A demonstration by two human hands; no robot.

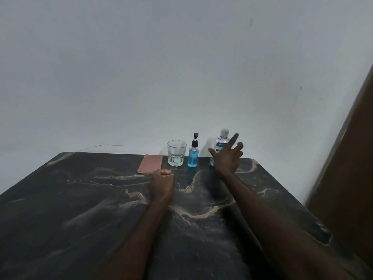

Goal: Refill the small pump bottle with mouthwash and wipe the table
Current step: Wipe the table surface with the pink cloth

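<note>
A small pump bottle [193, 156] with blue liquid and a black pump stands at the far edge of the dark marbled table [80, 199]. To its right stands a clear mouthwash bottle [221, 141] with a clear cap, partly hidden by my right hand [227, 158]. That hand is raised just in front of it, fingers spread, holding nothing. My left hand [163, 181] rests on the table as a closed fist, near a folded pink cloth [150, 164].
A clear drinking glass [176, 153] stands between the cloth and the pump bottle. A white wall runs right behind the table's far edge. A brown wooden panel [347, 168] rises at the right.
</note>
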